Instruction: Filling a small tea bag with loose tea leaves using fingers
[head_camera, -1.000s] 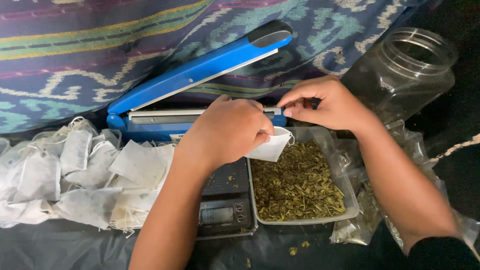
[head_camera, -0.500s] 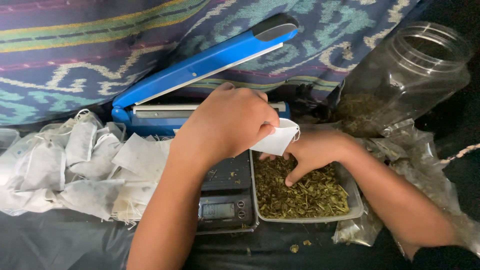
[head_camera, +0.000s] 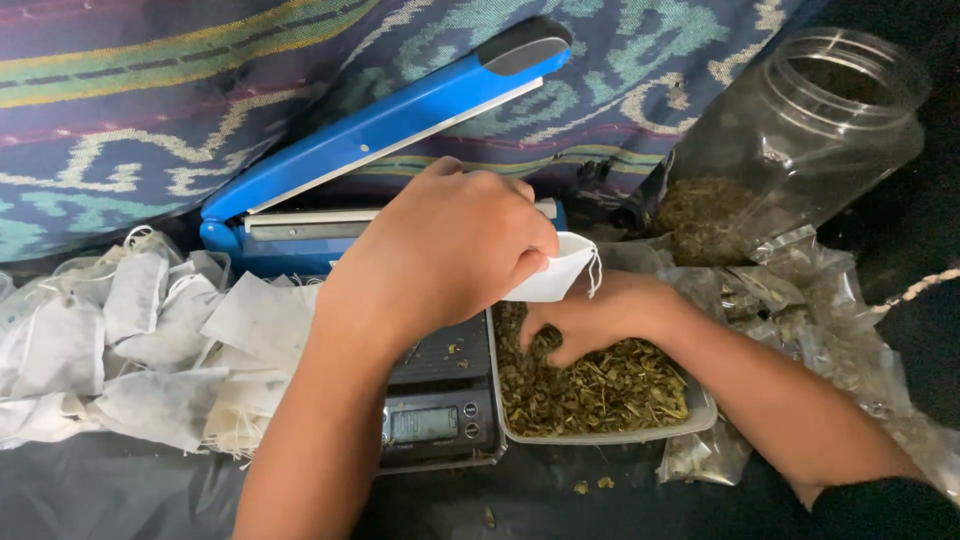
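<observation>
Tea bag (head_camera: 553, 275), small white empty one, pinched in left hand (head_camera: 455, 245) right above the tray of dried herbs (head_camera: 600, 385).

Right hand (head_camera: 590, 315) is down in the herbs w/ fingers curled closed on a pinch of leaf, just under the bag. Digital scale (head_camera: 440, 415) sits touching the tray's left side, pile of white bags (head_camera: 150, 340) further left, blue heat sealer (head_camera: 380, 130) open behind, clear plastic jar (head_camera: 800, 130) on its side far right.

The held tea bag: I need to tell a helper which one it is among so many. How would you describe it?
Start at the blue sealer; in front of it is a tray of dried leaves. The tea bag hangs above the tray, pinched in the left hand, apart from the pile lying at the left.
</observation>
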